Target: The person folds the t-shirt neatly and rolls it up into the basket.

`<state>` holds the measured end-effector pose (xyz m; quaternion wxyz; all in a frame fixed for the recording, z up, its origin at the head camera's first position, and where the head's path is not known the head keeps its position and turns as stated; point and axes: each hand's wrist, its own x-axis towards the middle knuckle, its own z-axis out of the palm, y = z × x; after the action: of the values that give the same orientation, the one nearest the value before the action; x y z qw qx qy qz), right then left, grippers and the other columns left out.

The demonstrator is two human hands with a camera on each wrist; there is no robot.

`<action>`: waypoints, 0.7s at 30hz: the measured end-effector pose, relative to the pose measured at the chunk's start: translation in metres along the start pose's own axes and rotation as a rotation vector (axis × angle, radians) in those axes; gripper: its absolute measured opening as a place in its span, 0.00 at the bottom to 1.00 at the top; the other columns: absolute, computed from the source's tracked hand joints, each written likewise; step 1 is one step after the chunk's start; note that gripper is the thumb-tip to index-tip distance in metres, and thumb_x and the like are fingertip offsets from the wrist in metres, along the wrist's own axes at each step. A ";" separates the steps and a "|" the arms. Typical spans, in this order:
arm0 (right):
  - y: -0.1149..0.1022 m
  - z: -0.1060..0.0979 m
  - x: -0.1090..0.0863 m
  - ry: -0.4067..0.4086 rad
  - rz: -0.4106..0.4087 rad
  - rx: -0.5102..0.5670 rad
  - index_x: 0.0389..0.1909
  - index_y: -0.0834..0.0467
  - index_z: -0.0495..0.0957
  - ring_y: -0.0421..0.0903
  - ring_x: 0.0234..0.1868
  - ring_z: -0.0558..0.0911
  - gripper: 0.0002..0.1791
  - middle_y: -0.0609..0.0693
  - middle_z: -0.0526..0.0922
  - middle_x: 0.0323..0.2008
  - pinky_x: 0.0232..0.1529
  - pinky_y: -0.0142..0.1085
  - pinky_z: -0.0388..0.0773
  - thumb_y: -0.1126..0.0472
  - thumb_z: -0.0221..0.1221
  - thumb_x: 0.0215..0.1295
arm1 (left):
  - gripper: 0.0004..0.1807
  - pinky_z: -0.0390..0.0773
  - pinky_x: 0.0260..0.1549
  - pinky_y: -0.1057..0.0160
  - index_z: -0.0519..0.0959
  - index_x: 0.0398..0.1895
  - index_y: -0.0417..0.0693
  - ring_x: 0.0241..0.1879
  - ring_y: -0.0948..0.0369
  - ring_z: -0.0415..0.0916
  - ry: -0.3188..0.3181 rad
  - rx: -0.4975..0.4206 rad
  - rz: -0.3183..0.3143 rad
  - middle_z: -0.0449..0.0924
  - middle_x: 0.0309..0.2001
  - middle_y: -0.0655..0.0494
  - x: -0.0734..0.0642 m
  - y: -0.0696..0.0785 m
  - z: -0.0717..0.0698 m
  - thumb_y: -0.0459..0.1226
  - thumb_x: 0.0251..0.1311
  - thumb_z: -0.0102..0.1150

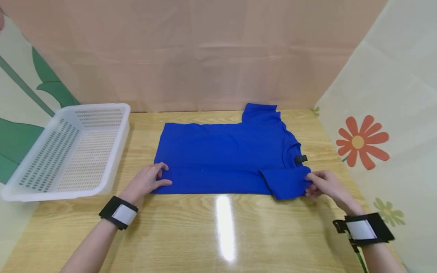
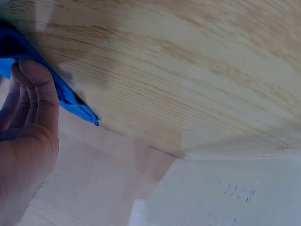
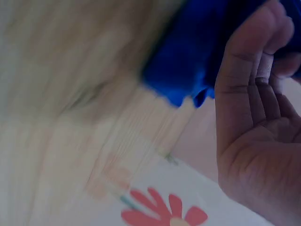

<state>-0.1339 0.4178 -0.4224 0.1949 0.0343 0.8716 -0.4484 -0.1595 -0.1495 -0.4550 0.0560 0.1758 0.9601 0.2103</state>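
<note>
A blue shirt (image 1: pixel 211 146) lies near the table (image 1: pixel 170 239)'s far edge, the right hand (image 1: pixel 326 184) pinching its sleeve (image 1: pixel 288 182); the left hand (image 1: pixel 146 182) rests unclosed on the hem (image 1: pixel 159 148). A white basket (image 1: pixel 117 161) takes the far-left corner, flowered sheeting (image 1: pixel 403 110) the right edge.

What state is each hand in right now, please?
Left hand: open, touching the blue shirt.
Right hand: closed, pinching the edge of the blue shirt.

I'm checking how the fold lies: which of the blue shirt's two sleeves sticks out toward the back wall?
The far sleeve, jutting past the far edge of the shirt. The near sleeve lies on the opposite side, by the right hand.
</note>
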 end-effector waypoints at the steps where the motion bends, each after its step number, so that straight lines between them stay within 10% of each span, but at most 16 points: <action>1: -0.004 -0.002 0.005 -0.005 -0.019 0.100 0.54 0.77 0.71 0.40 0.31 0.86 0.27 0.46 0.84 0.31 0.38 0.36 0.86 0.54 0.42 0.81 | 0.22 0.66 0.27 0.66 0.78 0.49 0.42 0.25 0.62 0.67 -0.001 0.000 -0.004 0.75 0.29 0.54 0.000 0.000 0.000 0.47 0.59 0.71; 7: -0.012 -0.003 0.042 -0.103 0.012 0.885 0.55 0.50 0.73 0.46 0.66 0.74 0.13 0.50 0.73 0.60 0.66 0.36 0.74 0.49 0.46 0.80 | 0.23 0.66 0.26 0.67 0.78 0.49 0.42 0.25 0.63 0.67 -0.005 0.005 0.004 0.74 0.28 0.55 0.001 0.001 -0.001 0.47 0.59 0.71; 11: -0.008 0.008 0.065 -0.221 0.032 1.380 0.62 0.48 0.65 0.47 0.83 0.36 0.15 0.45 0.36 0.82 0.82 0.44 0.41 0.50 0.44 0.81 | 0.22 0.67 0.27 0.67 0.78 0.48 0.42 0.25 0.63 0.68 -0.006 0.004 0.014 0.74 0.28 0.55 0.002 0.001 0.000 0.47 0.59 0.71; 13: -0.004 0.015 0.070 -0.277 -0.005 1.512 0.65 0.50 0.65 0.47 0.83 0.34 0.18 0.43 0.30 0.82 0.82 0.46 0.34 0.51 0.43 0.81 | 0.22 0.67 0.27 0.67 0.78 0.48 0.42 0.25 0.63 0.68 -0.006 0.000 0.014 0.74 0.27 0.56 0.002 0.001 0.001 0.47 0.59 0.71; 17: 0.000 0.027 0.070 -0.298 -0.188 1.288 0.70 0.55 0.63 0.49 0.81 0.55 0.21 0.51 0.57 0.79 0.80 0.44 0.53 0.54 0.39 0.83 | 0.22 0.67 0.26 0.67 0.79 0.48 0.42 0.25 0.63 0.68 -0.001 -0.009 0.010 0.74 0.28 0.56 0.002 0.001 0.001 0.47 0.58 0.72; 21: -0.008 0.037 0.064 -0.076 -0.403 0.771 0.67 0.67 0.65 0.43 0.64 0.80 0.20 0.54 0.79 0.63 0.64 0.33 0.76 0.63 0.43 0.81 | 0.22 0.67 0.26 0.67 0.79 0.48 0.42 0.25 0.63 0.68 0.002 -0.016 0.001 0.74 0.28 0.55 0.002 0.000 -0.001 0.47 0.58 0.72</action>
<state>-0.1838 0.3763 -0.4595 0.1084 -0.0829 0.6219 -0.7711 -0.1614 -0.1489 -0.4539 0.0562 0.1755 0.9583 0.2183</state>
